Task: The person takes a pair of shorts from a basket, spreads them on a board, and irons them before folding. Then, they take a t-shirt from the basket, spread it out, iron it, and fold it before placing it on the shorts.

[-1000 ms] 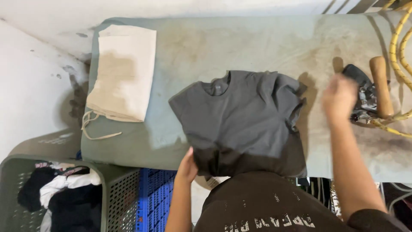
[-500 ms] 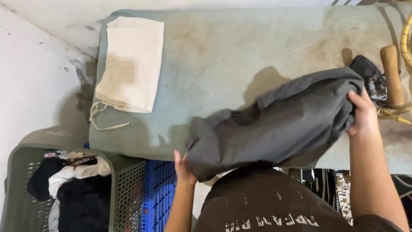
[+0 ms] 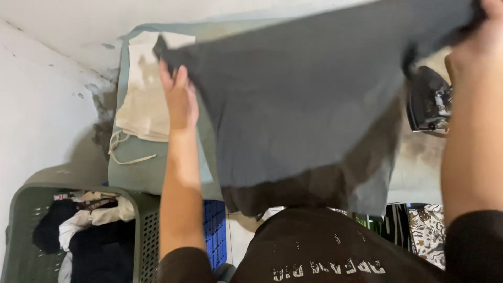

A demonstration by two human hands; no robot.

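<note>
While both hands, left hand (image 3: pixel 178 99) and right hand (image 3: pixel 479 47), pinch the grey shirt (image 3: pixel 309 105) (fingers closed on opposite edges), keeping it taut above the desk (image 3: pixel 157 173) seems wise.

Soft, even indoor light from above, no glare. The raised grey shirt (image 3: pixel 314 105) throws a dim shadow on the ironing pad (image 3: pixel 157 173). Both hands look slightly motion-blurred.
</note>
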